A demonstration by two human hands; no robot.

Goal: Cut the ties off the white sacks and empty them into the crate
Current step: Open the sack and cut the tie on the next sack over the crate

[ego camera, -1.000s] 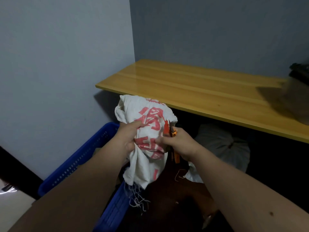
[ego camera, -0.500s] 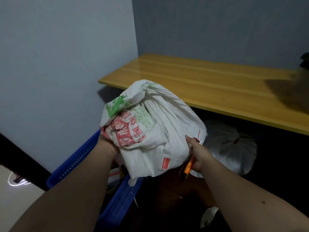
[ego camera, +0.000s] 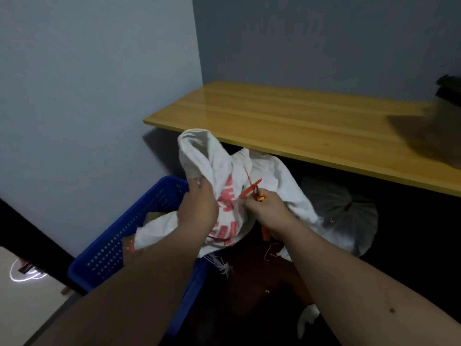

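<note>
A limp white sack [ego camera: 217, 168] with red print hangs over the right rim of the blue crate [ego camera: 119, 243]. My left hand [ego camera: 199, 208] grips its cloth on the left side. My right hand [ego camera: 268, 208] pinches the sack's right side and also holds an orange-handled cutter [ego camera: 263, 218]. A red tie [ego camera: 250, 189] sticks up by that hand's fingers. A second white sack [ego camera: 346, 216], tied shut with a red tie, lies on the dark floor under the shelf.
A long wooden shelf [ego camera: 299, 123] runs from the corner to the right, just above the sacks. Grey walls close in the left and back. A dark object [ego camera: 449, 91] sits at the shelf's far right. A white scrap [ego camera: 306, 320] lies on the floor.
The sack was bulging and lifted high half a second ago; now it hangs limp and lower over the crate. My right hand has moved up to its front, beside the red tie.
</note>
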